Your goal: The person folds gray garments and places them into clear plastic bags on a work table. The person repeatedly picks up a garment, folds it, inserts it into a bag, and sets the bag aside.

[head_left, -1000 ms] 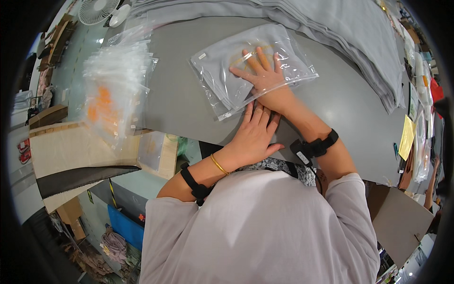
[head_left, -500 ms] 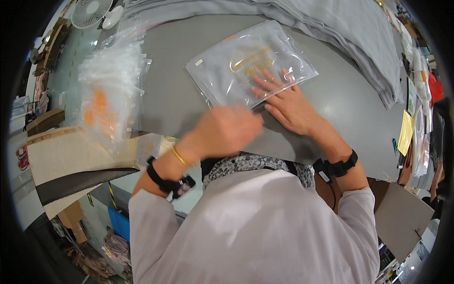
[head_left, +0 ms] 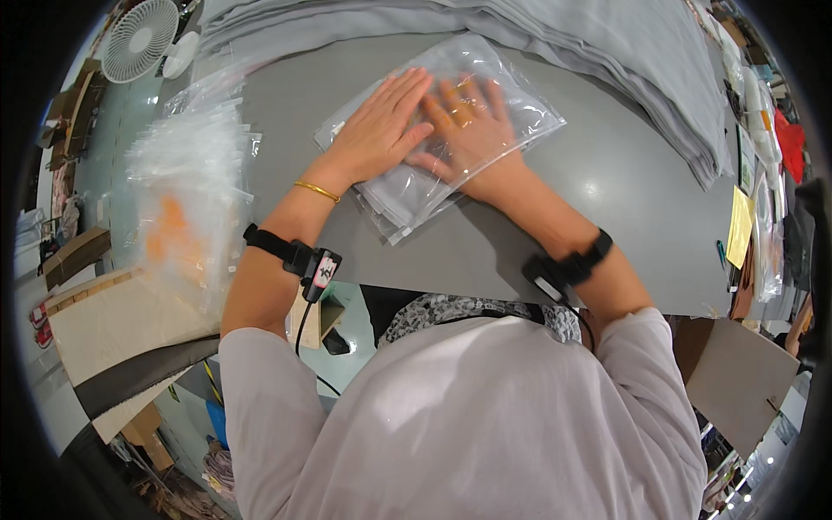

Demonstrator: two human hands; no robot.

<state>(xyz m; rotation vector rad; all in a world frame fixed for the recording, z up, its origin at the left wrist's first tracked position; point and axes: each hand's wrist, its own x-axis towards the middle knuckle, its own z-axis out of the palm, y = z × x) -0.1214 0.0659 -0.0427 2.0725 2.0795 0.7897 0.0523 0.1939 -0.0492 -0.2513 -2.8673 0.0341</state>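
Note:
A clear plastic zip bag (head_left: 530,102) with yellow print lies slantwise on the grey table, its open edge toward me. My right hand (head_left: 475,146) is inside it under the upper film, fingers spread and palm down. The bag's edge crosses near that wrist. On top of the bag's left part rests my left hand (head_left: 373,130), flat with the fingers stretched out, its thumb close to the right hand. Grey shows through the plastic; I cannot tell if it is cloth inside or the tabletop.
A stack of clear bags with orange print (head_left: 178,199) lies at the left. Layered grey cloth (head_left: 607,65) covers the table's far side and right back. A white fan (head_left: 140,42) stands far left. A yellow paper (head_left: 740,227) hangs at the right edge.
My left hand has moved up and away from me onto the bag. The right hand has slid deeper into the bag and leftward. The bag's near corner has shifted toward me.

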